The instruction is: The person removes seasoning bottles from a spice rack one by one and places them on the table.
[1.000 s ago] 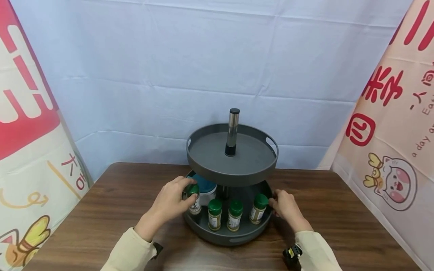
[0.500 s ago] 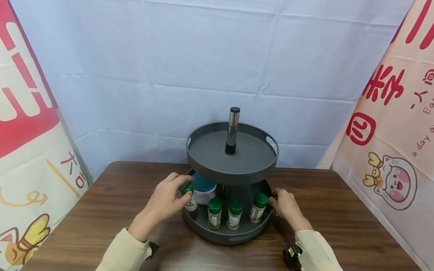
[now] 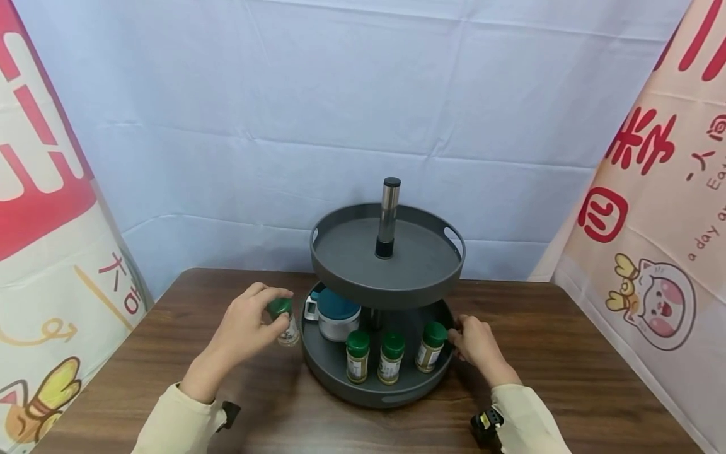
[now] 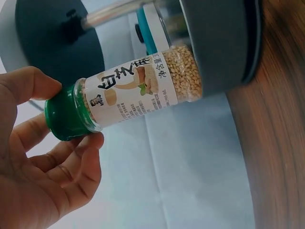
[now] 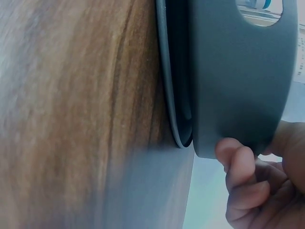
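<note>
Head view: the left hand point(image 3: 241, 325), its grip closed about the green cap point(image 3: 280, 307), holds a seasoning jar point(image 3: 290, 333) just beside the left edge of the lower tray point(image 3: 363, 395), over the worktop point(image 3: 130, 366).

Left wrist view: thumb and fingers oppose across the cap. The jar has a clear, cylindrical body, a white label point(image 4: 131, 86) with dark characters, and pale seeds point(image 4: 183, 71) visible beyond it. Glass or plastic cannot be told; probably light, stiff and rather slippery, it is best held by the cap or, were that loose, the labelled middle.

Right wrist view: the right hand point(image 5: 259, 183) grips the tray's wall.
</note>
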`<state>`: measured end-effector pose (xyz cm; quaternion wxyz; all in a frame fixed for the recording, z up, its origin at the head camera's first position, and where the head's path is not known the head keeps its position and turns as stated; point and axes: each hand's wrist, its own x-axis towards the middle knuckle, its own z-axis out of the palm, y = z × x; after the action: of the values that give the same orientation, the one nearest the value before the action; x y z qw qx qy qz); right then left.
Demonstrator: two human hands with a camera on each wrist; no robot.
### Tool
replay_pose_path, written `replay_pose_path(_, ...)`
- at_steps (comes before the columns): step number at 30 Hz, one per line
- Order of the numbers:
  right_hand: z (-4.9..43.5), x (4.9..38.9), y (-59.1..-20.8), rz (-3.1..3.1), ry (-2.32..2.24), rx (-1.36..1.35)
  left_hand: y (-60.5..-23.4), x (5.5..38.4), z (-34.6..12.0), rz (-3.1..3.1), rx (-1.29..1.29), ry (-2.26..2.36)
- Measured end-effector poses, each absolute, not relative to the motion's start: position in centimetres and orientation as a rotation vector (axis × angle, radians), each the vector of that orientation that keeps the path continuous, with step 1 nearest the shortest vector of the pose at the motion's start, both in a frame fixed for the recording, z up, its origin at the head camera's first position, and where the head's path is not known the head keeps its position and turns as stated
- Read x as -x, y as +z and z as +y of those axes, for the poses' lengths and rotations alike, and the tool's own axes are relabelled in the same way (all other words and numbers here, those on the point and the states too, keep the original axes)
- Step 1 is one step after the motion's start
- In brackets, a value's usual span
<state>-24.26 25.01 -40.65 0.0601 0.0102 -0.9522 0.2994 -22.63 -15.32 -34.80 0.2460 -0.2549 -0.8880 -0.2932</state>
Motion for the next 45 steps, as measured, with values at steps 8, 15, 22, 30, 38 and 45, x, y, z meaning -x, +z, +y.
replay_pose_path(8,25.1,24.3,-40.8,-2.870,0.914,-0.013,-35.6,22.9,-17.2,-2.485,0.628,-0.771)
replay_pose_path(15,24.9,24.1,-41.0,-2.882,0.937,-0.006,-36.8,22.6,-18.7,-2.540,0.590,-0.744)
replay_pose_path(22,25.0,24.2,-41.2,-2.867,0.950,-0.002,-37.4,22.5,-20.0,-2.583,0.530,-0.728)
replay_pose_path(30,24.9,24.1,-41.0,-2.871,0.933,-0.004,-37.3,22.7,-21.4,-2.581,0.479,-0.698)
replay_pose_path(38,25.0,24.0,-41.0,-2.863,0.904,-0.023,-37.7,22.8,-22.2,-2.660,0.445,-0.679)
replay_pose_path(45,25.0,24.2,-41.3,-2.841,0.914,-0.045,-38.2,23.1,-22.7,-2.696,0.424,-0.687)
